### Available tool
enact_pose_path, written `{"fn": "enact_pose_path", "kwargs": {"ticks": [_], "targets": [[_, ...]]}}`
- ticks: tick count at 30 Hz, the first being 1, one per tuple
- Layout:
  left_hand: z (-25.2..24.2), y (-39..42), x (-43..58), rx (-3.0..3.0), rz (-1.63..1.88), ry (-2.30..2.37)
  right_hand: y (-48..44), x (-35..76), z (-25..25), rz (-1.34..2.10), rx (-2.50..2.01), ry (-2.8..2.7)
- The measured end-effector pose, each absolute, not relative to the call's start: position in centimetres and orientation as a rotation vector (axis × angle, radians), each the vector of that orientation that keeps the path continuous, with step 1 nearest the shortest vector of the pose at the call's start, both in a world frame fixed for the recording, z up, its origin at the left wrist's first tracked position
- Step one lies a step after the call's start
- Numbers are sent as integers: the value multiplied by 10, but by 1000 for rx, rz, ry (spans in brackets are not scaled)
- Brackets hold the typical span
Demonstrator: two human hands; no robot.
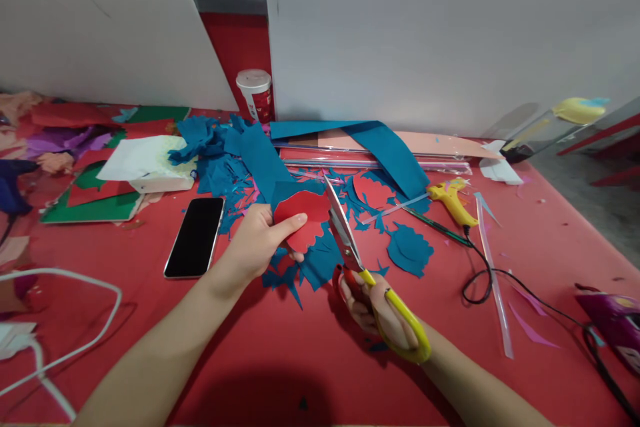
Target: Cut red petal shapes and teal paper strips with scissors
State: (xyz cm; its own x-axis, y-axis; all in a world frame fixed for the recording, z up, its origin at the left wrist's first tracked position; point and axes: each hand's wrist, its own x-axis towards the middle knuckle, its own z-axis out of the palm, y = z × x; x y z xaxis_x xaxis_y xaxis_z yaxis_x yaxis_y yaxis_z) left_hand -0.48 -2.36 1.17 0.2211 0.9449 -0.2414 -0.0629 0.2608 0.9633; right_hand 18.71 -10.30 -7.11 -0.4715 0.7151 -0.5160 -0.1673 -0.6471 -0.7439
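Backdrop: pale wall panels [450, 33] stand behind the table, with a red column between them and a lidded paper cup [256, 93] at its foot.
Surface: a red table [280, 360] is littered with cuttings, and its near edge is bare where the forearms rest.
Left hand: the left hand [255, 243] grasps a red paper shape [305, 217], thumb on top and fingers beneath. It grips the left side, apparently so the scalloped edge stays free toward the blades.
Backing: a blue sheet [320, 260] lies under the red shape and sticks out below it. Whether the hand grips both cannot be told.
Right hand: the right hand [380, 310] is closed through the yellow and red loops of the scissors [350, 240]. The blades point up and away, just beside the red shape's right edge. How far apart they stand is hard to tell.
Cut pieces: a blue cut-out [410, 250] and a red cut-out [373, 190] lie to the right of the blades, probably set aside within reach.
Scraps: blue scraps [215, 153] are heaped behind the left hand, and a long blue strip [390, 150] is draped over pink sheets.
Tools: a yellow glue gun [453, 200] lies on its side, its black cord [480, 280] trailing right. A clear glue stick [493, 267] lies beside it.
Left side: a phone [195, 237] lies face up, clear of the scraps. A white cable [75, 293] loops near the table's edge.
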Motion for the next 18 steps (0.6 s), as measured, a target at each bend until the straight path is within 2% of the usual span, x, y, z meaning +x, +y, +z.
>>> {"fn": "enact_pose_path", "kwargs": {"ticks": [18], "targets": [[16,-23,-3,953,900,1052,-105,187,-69,2082,-1104,-970]]}}
